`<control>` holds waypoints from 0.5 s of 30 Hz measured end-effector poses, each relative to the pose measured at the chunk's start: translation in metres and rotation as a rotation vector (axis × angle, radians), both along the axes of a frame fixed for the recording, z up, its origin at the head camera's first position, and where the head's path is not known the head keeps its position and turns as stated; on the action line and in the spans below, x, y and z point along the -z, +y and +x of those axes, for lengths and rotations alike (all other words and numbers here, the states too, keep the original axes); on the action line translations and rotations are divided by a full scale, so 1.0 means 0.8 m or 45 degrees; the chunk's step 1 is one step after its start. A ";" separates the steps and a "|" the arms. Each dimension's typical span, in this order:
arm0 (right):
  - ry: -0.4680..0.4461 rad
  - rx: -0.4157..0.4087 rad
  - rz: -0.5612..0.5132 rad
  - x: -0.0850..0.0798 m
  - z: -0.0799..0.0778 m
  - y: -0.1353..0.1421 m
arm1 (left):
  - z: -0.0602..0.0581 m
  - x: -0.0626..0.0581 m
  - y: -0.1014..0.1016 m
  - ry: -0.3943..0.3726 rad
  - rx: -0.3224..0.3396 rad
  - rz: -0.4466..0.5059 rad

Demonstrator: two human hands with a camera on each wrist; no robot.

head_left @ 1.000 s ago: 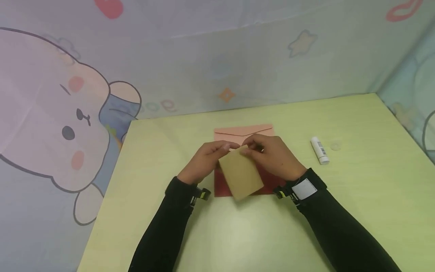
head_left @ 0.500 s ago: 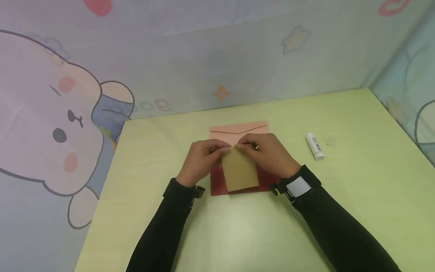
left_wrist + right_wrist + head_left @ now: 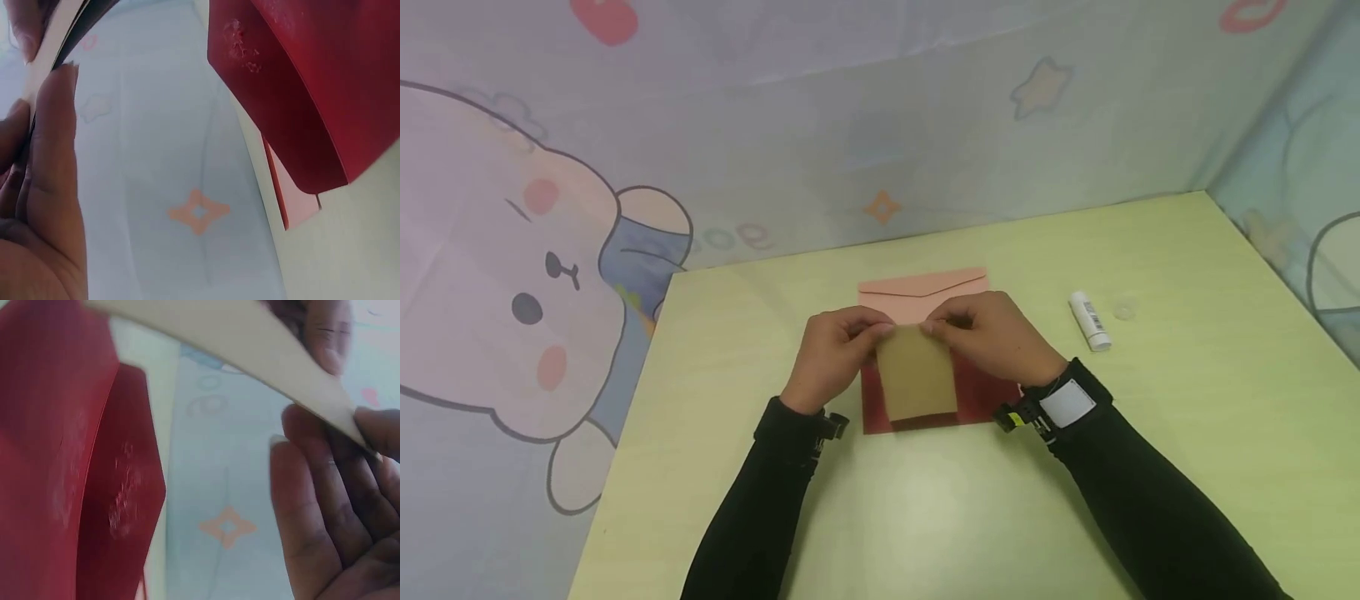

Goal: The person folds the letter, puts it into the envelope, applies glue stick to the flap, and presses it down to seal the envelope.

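Both hands hold a tan paper card (image 3: 917,375) upright by its top edge. My left hand (image 3: 831,358) pinches the upper left corner between thumb and fingers; my right hand (image 3: 996,337) pinches the upper right one. Under the card lies a red envelope (image 3: 988,400), partly covered by card and hands. Its flap stands unfolded in both wrist views, with whitish smears (image 3: 240,44) on the inner face. A pink envelope (image 3: 917,308) with its flap folded down lies beneath or behind the red one; its lower part is hidden.
To the right on the pale yellow table (image 3: 895,525) lies a white glue tube (image 3: 1090,321). Beside it is a small clear round piece (image 3: 1125,308). A printed cloth (image 3: 790,150) hangs behind the table's far edge.
The card has turned from a slant to nearly straight, and both hands have spread apart along its top edge. The head view has shifted slightly.
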State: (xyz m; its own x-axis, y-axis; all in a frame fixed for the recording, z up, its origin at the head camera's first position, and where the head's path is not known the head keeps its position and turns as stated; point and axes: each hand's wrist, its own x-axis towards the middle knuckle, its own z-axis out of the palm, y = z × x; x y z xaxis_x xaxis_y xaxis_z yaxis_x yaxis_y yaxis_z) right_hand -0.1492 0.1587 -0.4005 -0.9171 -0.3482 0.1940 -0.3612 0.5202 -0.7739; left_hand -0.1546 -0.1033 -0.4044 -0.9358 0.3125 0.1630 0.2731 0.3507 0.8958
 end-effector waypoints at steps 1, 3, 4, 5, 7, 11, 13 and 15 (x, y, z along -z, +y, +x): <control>-0.043 0.008 -0.044 0.000 0.000 0.001 | -0.001 0.001 -0.001 -0.010 -0.027 0.024; -0.121 0.027 -0.136 0.001 -0.002 0.003 | -0.002 0.001 -0.002 -0.038 -0.077 0.085; -0.150 0.031 -0.182 0.001 -0.001 0.003 | -0.003 0.002 -0.003 -0.056 -0.094 0.115; -0.164 0.034 -0.214 0.002 -0.001 0.004 | -0.004 0.003 -0.003 -0.081 -0.102 0.147; -0.131 0.047 -0.228 0.002 0.000 0.003 | -0.005 0.005 -0.003 -0.112 -0.093 0.183; 0.036 0.106 -0.164 0.002 0.001 0.002 | -0.008 0.007 -0.003 -0.178 -0.018 0.197; 0.114 0.131 -0.112 0.001 0.002 0.001 | -0.009 0.007 -0.003 -0.185 0.004 0.183; 0.151 0.145 -0.081 0.000 0.003 0.000 | -0.009 0.006 -0.003 -0.173 0.004 0.157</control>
State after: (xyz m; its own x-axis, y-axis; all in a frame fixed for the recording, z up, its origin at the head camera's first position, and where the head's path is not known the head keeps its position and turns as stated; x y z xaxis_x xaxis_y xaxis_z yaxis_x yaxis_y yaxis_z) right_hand -0.1471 0.1586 -0.4005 -0.9194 -0.2269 0.3212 -0.3932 0.5145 -0.7620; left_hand -0.1617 -0.1055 -0.4094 -0.9510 0.3007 0.0726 0.1478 0.2353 0.9606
